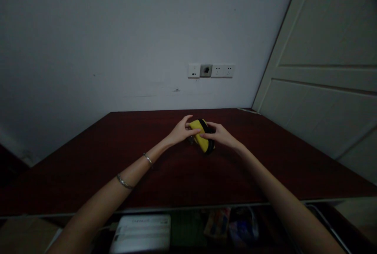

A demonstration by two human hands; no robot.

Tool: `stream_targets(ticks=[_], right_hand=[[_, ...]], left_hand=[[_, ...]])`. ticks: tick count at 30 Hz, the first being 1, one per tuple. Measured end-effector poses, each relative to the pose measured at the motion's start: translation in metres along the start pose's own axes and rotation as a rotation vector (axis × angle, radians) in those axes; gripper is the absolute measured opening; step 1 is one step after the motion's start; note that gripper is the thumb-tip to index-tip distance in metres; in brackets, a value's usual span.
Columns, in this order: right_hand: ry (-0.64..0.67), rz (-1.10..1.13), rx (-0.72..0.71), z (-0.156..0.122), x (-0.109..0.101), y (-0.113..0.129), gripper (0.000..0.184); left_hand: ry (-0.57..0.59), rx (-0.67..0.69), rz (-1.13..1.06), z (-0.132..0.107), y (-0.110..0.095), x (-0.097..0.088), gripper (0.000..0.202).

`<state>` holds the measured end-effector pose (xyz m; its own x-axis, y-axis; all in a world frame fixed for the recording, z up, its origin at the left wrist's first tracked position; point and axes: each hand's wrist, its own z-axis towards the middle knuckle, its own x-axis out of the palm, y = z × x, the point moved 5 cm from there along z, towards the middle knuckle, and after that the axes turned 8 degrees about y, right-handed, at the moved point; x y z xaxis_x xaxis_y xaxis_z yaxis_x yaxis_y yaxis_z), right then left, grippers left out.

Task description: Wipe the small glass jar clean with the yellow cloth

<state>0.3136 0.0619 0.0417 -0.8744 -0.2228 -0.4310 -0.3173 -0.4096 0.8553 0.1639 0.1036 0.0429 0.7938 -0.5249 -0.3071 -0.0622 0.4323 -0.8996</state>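
Above the dark red table, both hands hold a small yellow pouch (202, 143) with a black band that looks like a zip edge. My left hand (181, 130) grips its left side, thumb across the yellow face. From the right, my right hand (220, 134) pinches the black edge between thumb and fingers. The pouch tilts, its lower end pointing down and to the right. Something small and shiny hangs by its left side under my left fingers, too dim to make out. What the pouch contains is hidden.
The dark red tabletop (141, 179) reaches back to a white wall with a row of sockets (218, 71). A pale panelled door (324, 89) stands at right. Below the front edge, an open drawer or shelf holds a white box-like device (141, 232) and packets (217, 224).
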Motion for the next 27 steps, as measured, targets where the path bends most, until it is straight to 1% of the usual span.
stream_targets(ticks=[2,3,5,6,8,10,11,13,15,16,17,19,21,22,25,27], right_hand=[[-0.011,0.028,0.091,-0.001,-0.005,-0.013,0.048],[-0.043,0.071,0.140,-0.002,-0.010,-0.019,0.047],[-0.117,0.239,0.228,-0.006,-0.019,-0.032,0.043],[-0.146,0.343,0.260,-0.008,-0.023,-0.038,0.040],[-0.211,0.498,0.285,-0.009,-0.031,-0.046,0.035],[-0.275,0.530,0.274,-0.005,-0.039,-0.052,0.037],[-0.301,0.501,0.262,-0.001,-0.042,-0.054,0.041],[-0.336,0.347,0.223,0.010,-0.050,-0.055,0.047],[-0.341,0.076,0.129,0.024,-0.055,-0.050,0.048],[-0.309,-0.077,0.070,0.031,-0.054,-0.045,0.048],[-0.250,-0.231,0.001,0.038,-0.051,-0.040,0.048],[-0.088,-0.524,-0.130,0.049,-0.038,-0.029,0.051],[0.072,-0.781,-0.216,0.056,-0.021,-0.020,0.050],[0.130,-0.893,-0.241,0.058,-0.012,-0.016,0.048],[0.310,-1.157,-0.342,0.063,0.014,-0.009,0.037],[0.405,-1.254,-0.417,0.064,0.027,-0.008,0.031]], left_hand=[[0.006,-0.070,0.007,0.001,0.016,-0.008,0.077],[-0.037,-0.086,0.039,0.001,0.023,-0.014,0.077],[-0.111,-0.127,0.118,-0.003,0.039,-0.027,0.080],[-0.129,-0.149,0.147,-0.005,0.047,-0.031,0.081],[-0.133,-0.191,0.179,-0.009,0.062,-0.034,0.087],[-0.106,-0.223,0.212,-0.011,0.074,-0.031,0.095],[-0.093,-0.235,0.225,-0.011,0.079,-0.029,0.098],[-0.070,-0.244,0.245,-0.009,0.086,-0.022,0.104],[-0.051,-0.239,0.253,-0.006,0.089,-0.016,0.110],[-0.043,-0.236,0.253,-0.004,0.091,-0.014,0.112],[-0.039,-0.232,0.249,-0.002,0.091,-0.012,0.114],[-0.046,-0.226,0.233,0.002,0.093,-0.010,0.115],[-0.061,-0.205,0.200,0.006,0.094,-0.009,0.113],[-0.058,-0.184,0.181,0.008,0.094,-0.009,0.110],[-0.029,-0.121,0.163,0.012,0.094,-0.006,0.093],[-0.025,-0.119,0.207,0.012,0.094,-0.006,0.082]])
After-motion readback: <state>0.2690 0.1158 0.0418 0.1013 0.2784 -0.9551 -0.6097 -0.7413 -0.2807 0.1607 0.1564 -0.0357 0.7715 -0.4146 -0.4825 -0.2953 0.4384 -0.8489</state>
